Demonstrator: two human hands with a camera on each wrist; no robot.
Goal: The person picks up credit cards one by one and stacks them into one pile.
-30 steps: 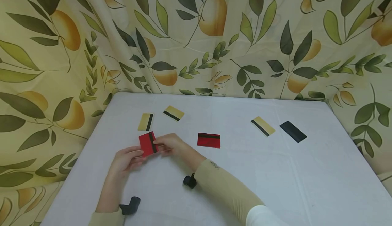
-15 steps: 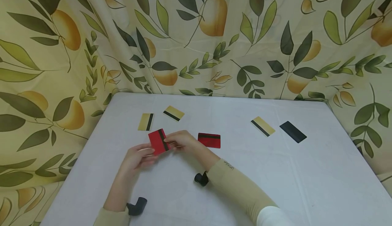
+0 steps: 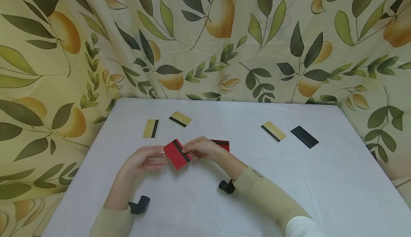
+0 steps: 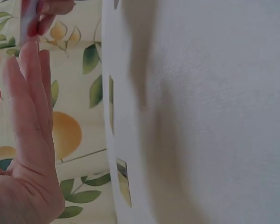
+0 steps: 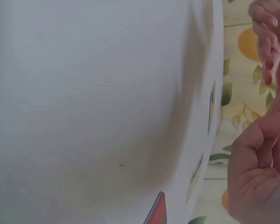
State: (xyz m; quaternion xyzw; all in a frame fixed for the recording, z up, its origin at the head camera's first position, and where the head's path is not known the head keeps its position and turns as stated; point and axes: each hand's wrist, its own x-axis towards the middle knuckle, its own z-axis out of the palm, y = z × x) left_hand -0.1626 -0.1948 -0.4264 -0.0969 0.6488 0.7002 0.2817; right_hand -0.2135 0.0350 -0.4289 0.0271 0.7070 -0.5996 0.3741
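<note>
A red card with a dark stripe [image 3: 176, 155] is raised over the table in the head view, tilted. My right hand [image 3: 205, 148] pinches its right edge between thumb and fingers. At the card's left edge is my left hand [image 3: 146, 160], its fingers stretched out straight, fingertips right by the card. The left wrist view shows the fingers of this hand [image 4: 30, 102] extended and the card [image 4: 29, 21] edge-on beyond them. A second red card [image 3: 222, 144] lies on the table, partly hidden behind my right hand and wrist.
Two gold cards with dark stripes, one upright [image 3: 150, 128] and one slanted [image 3: 180, 119], lie at the back left of the white table [image 3: 276, 180]. Another gold card [image 3: 273, 131] and a black card [image 3: 304, 137] lie at the back right. A patterned curtain [image 3: 237, 62] hangs behind.
Both hands have moved the raised red card to the right. The left fingers have loosened from it and straightened, while the right hand keeps its pinch. The lying red card is now partly covered.
</note>
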